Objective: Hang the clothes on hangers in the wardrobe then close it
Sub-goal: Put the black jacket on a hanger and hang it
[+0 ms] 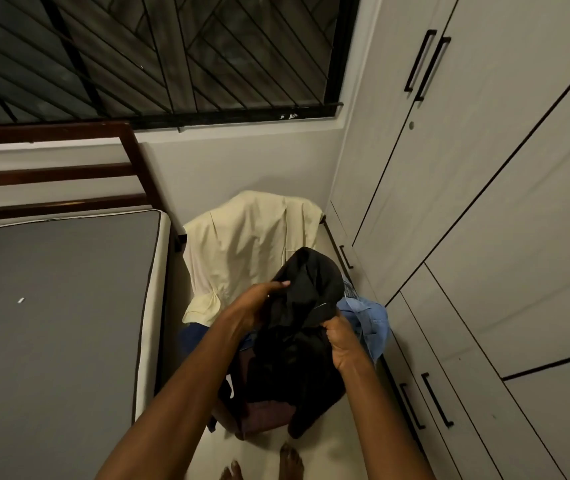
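We are gripping the limp black cloth garment with left hand and right hand; it looks light and floppy, best held at its edges.

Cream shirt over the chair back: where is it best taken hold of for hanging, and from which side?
Probably at the shoulders, from above. The cream shirt lies spread over the chair's top edge, so its upper fold faces up and is free, while the black garment, gripped by the left hand and right hand, covers its lower right part.

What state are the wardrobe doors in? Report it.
Shut: the wardrobe doors lie flush, handles side by side, no interior showing.
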Demonstrator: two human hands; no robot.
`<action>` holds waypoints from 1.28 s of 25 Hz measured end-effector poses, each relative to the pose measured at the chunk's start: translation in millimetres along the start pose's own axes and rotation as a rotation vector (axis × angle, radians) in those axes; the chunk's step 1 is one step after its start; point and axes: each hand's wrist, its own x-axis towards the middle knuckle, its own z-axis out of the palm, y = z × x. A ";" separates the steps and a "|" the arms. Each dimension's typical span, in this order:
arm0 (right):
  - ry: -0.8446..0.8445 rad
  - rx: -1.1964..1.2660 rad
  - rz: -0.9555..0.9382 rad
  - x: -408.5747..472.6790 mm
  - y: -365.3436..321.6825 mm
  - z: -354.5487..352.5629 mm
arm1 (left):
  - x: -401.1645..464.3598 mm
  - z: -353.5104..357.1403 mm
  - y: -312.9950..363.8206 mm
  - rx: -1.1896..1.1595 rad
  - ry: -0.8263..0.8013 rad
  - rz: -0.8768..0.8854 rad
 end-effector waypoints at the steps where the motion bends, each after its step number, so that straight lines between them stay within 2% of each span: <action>1: -0.014 -0.052 -0.023 -4.5 -3.8 -3.5 | -0.8 2.2 -2.9 -0.046 0.048 0.017; 3: -0.019 -0.084 -0.033 -12.9 -12.3 -10.6 | -3.7 0.7 -3.6 -0.120 0.126 0.105; 6: -0.056 -0.048 -0.076 -29.1 -23.1 -14.1 | -22.0 -5.6 7.0 -0.199 0.174 0.381; 9: -0.059 0.018 -0.177 -44.5 -31.4 3.1 | -51.9 -5.4 18.0 -0.068 0.148 0.594; 12: 0.097 -0.124 -0.267 -45.3 -31.8 30.9 | -77.8 -8.5 14.6 0.060 0.143 0.749; 14: 0.241 -0.200 -0.290 -52.3 -27.3 47.4 | -92.3 -19.4 9.3 0.115 0.176 0.775; 16: 0.325 -0.140 -0.366 -63.9 -19.8 50.7 | -96.8 -41.2 5.1 0.224 0.309 0.793; 19: 0.269 -0.106 -0.538 -84.0 -17.5 43.2 | -98.1 -75.1 -0.6 0.391 0.473 0.805; 23: 0.160 0.052 -0.606 -116.8 -19.0 54.4 | -112.2 -78.0 -8.9 0.704 0.496 0.746; 25: 0.117 0.069 -0.620 -134.5 -18.8 63.4 | -113.4 -74.7 -17.6 0.706 0.452 0.798; 28: 0.182 -0.140 -0.696 -157.1 -18.6 60.3 | -117.4 -75.1 -30.6 0.701 0.506 0.933; 30: 0.268 -0.420 -0.759 -169.4 -17.0 48.5 | -125.3 -75.1 -29.9 0.691 0.525 1.032; 32: 0.369 -0.702 -0.803 -176.2 -11.9 35.4 | -134.2 -66.1 -27.3 0.677 0.470 1.087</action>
